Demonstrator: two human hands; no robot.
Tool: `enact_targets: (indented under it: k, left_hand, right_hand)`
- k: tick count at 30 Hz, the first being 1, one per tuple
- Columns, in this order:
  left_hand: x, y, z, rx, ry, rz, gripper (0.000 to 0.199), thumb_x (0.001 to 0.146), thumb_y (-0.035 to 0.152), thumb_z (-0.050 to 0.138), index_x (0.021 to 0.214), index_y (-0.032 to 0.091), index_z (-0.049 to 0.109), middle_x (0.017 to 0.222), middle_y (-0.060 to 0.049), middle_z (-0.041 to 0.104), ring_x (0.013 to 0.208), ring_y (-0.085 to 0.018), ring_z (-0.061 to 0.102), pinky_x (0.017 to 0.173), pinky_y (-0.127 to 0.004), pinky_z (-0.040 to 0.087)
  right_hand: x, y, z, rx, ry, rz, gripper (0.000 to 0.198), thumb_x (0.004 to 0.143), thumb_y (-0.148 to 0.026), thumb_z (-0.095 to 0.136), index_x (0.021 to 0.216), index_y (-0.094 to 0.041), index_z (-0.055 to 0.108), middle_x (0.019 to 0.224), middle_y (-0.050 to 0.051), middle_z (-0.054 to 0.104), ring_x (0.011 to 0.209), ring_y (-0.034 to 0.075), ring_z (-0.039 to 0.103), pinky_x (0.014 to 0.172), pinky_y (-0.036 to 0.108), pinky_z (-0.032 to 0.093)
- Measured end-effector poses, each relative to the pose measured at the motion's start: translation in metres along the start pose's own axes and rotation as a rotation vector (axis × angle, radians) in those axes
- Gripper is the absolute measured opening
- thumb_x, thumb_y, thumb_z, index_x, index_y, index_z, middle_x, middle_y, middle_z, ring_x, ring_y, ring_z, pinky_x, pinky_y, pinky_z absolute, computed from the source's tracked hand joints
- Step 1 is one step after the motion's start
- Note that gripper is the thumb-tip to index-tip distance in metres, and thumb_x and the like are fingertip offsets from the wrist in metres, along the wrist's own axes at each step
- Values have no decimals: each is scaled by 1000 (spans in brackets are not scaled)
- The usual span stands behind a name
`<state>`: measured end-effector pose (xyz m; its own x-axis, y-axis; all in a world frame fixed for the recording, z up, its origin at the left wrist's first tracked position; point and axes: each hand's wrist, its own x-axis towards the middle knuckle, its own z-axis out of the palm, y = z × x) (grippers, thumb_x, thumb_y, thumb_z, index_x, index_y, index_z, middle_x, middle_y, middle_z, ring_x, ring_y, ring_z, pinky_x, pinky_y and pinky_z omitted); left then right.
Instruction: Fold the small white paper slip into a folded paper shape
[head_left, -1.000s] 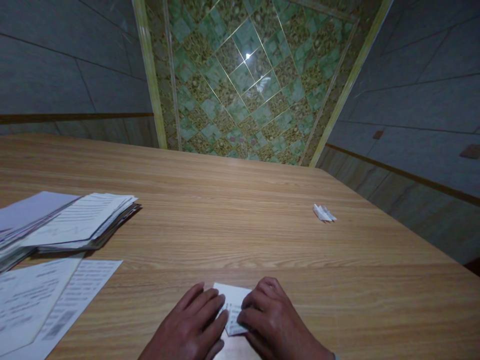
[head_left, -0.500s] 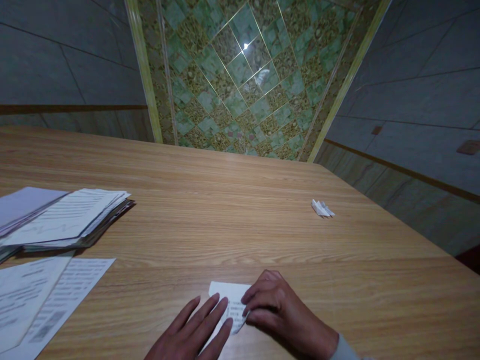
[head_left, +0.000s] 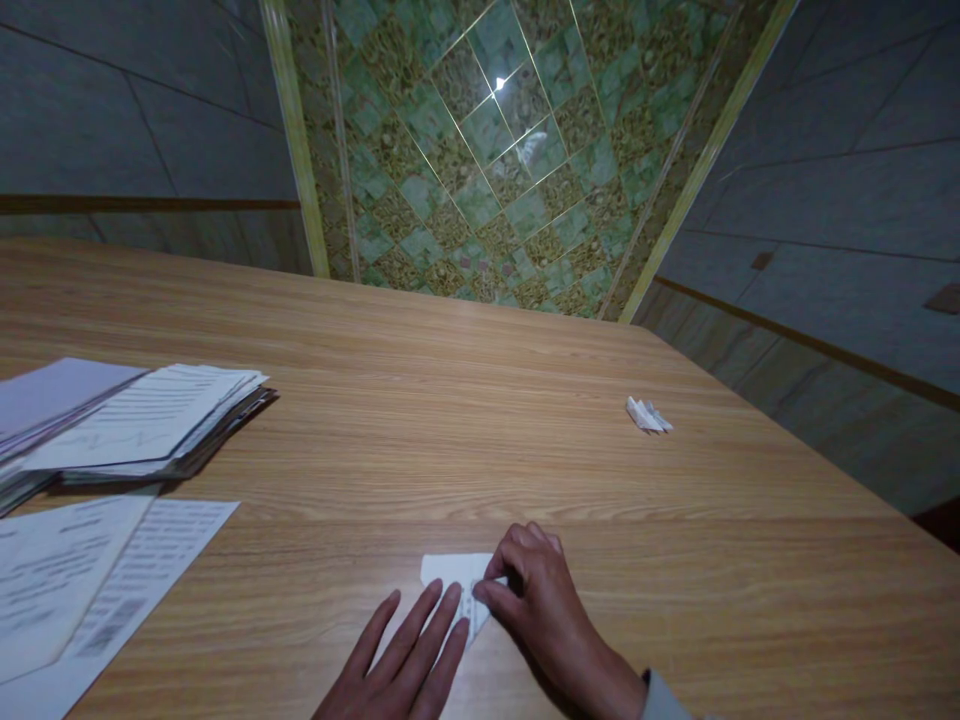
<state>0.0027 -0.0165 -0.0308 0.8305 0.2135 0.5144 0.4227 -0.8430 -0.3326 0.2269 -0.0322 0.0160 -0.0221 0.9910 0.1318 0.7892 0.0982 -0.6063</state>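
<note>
A small white piece of paper (head_left: 454, 566) with printed text lies on the wooden table near its front edge. My left hand (head_left: 412, 650) rests on the lower left of the paper, fingers stretched out and spread. At the paper's right side, my right hand (head_left: 536, 600) pinches its edge between thumb and forefinger, and that edge is folded over towards the left. The fingers cover part of the print. A folded white paper piece (head_left: 649, 415) sits farther off to the right, apart from both hands.
To the left is a stack of papers (head_left: 157, 420) with a lilac sheet (head_left: 60, 390) beside it. Printed sheets (head_left: 150, 580) lie nearer me, overlapping. The wooden table (head_left: 420, 400) reaches back to a green patterned tile surface (head_left: 480, 170).
My right thumb and forefinger have moved up and left, bringing the paper's right edge further over. My left hand still presses on the paper. The whole view has shifted slightly.
</note>
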Motion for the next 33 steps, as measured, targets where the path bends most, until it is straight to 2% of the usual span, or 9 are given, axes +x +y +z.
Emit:
enact_targets:
  k: [4,9,14,21,25,30,33]
  left_hand:
    - [-2,9,7,10,15,-22,50,105,50,43,148,28,52,133,-9,71,127,-32,56,109,-48,34]
    - [8,9,-1,43,14,-31,44,102,51,50,136,27,63,125,-8,75,118,-29,61,100,-40,39]
    - [14,6,-9,47,12,-18,36,102,42,52,128,23,68,119,-11,76,114,-31,62,97,-42,38]
    - [6,20,4,70,1,-77,33,95,30,58,125,21,68,123,-13,75,118,-34,60,100,-47,37]
    - [3,24,10,62,9,-99,36,95,34,55,127,21,66,126,-13,73,121,-34,59,101,-48,37]
    - [8,17,3,79,33,-71,35,97,41,55,123,22,69,120,-13,76,116,-33,61,97,-45,39]
    - [12,13,-4,81,31,-38,36,98,45,57,122,21,70,118,-13,77,113,-32,63,95,-43,39]
  right_hand:
    - [-3,-3,3,21,38,16,23,83,-5,79,76,-20,63,84,-2,65,89,20,58,83,33,37]
    - [-5,-6,4,62,64,17,26,84,-3,78,75,-20,60,83,-3,64,88,20,57,82,33,37]
    - [-5,-6,6,30,71,3,25,84,-4,78,77,-20,60,83,-3,63,87,20,56,80,33,36]
    - [-7,-3,11,-110,116,-88,25,84,-7,79,82,-21,58,86,-2,62,86,21,54,81,35,35]
    - [-3,1,11,-192,140,-116,25,82,-9,81,83,-22,60,88,0,64,87,23,55,83,38,35]
    - [-1,7,2,-238,210,-129,23,87,-4,73,81,-20,58,83,1,64,84,23,55,86,41,34]
    - [-7,2,-4,-172,144,-223,23,88,-8,76,83,-21,58,84,-1,64,84,20,55,85,37,35]
